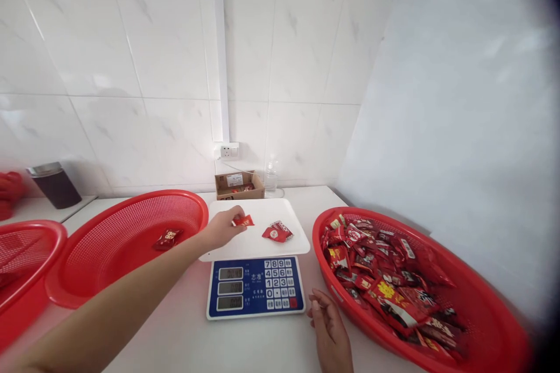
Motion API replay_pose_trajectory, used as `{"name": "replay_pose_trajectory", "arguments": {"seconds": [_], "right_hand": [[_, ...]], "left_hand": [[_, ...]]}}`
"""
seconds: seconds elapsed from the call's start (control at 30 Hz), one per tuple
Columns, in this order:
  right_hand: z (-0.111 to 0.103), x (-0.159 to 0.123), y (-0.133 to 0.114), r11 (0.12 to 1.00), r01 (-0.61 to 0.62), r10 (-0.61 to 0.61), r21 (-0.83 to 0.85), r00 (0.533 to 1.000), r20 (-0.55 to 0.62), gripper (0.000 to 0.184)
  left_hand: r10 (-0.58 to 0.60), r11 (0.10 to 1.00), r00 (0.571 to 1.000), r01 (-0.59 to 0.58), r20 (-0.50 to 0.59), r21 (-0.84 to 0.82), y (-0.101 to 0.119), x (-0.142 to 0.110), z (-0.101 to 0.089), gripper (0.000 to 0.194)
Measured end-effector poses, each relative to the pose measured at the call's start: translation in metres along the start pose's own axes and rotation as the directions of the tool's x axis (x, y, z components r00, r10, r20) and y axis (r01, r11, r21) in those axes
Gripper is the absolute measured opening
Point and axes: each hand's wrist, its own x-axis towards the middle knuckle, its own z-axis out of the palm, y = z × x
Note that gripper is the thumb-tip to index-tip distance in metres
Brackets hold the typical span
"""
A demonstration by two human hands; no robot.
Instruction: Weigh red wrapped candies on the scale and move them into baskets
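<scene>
My left hand point(226, 226) is over the white weighing pan of a digital scale point(258, 288), its fingers pinching a small red snack packet point(244, 221). To its right, red wrapped packets point(279, 232) lie on the pan point(258, 249). The scale has a blue panel with number keys and three displays. Near its lower right corner, my right hand point(329, 326) rests by the table with bent fingers, apparently holding nothing. Beside that hand, a large red basket point(321, 227) holds many red snack packets point(380, 280).
Left of the scale stands a red basket point(192, 204) with a dark red packet point(167, 239) inside. Another red basket point(55, 230) is at the far left. Behind the scale are a cardboard box point(224, 191) and a clear bottle point(270, 175). A dark cup point(56, 186) stands at back left.
</scene>
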Motion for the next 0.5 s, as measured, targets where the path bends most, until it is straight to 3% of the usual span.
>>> {"name": "replay_pose_trajectory", "arguments": {"seconds": [0.17, 0.27, 0.4, 0.5], "right_hand": [[0.001, 0.0, 0.0, 0.999, 0.023, -0.023, -0.04, 1.0, 0.02, 0.055], [0.001, -0.003, 0.001, 0.995, 0.069, -0.067, -0.069, 0.997, 0.027, 0.049], [0.005, -0.007, -0.008, 0.948, 0.249, -0.24, -0.201, 0.968, 0.068, 0.037], [0.015, 0.0, -0.033, 0.817, 0.47, -0.449, -0.334, 0.882, 0.144, 0.029]], "left_hand": [[-0.131, 0.991, 0.988, 0.13, -0.082, -0.018, -0.027, -0.052, -0.051, 0.032], [-0.307, 0.95, 0.931, 0.312, -0.198, -0.009, -0.051, -0.08, -0.073, 0.035], [-0.338, 0.916, 0.877, 0.391, -0.341, 0.096, -0.09, -0.11, -0.082, 0.033], [-0.332, 0.899, 0.896, 0.396, -0.295, 0.189, -0.118, -0.124, -0.078, 0.036]]}}
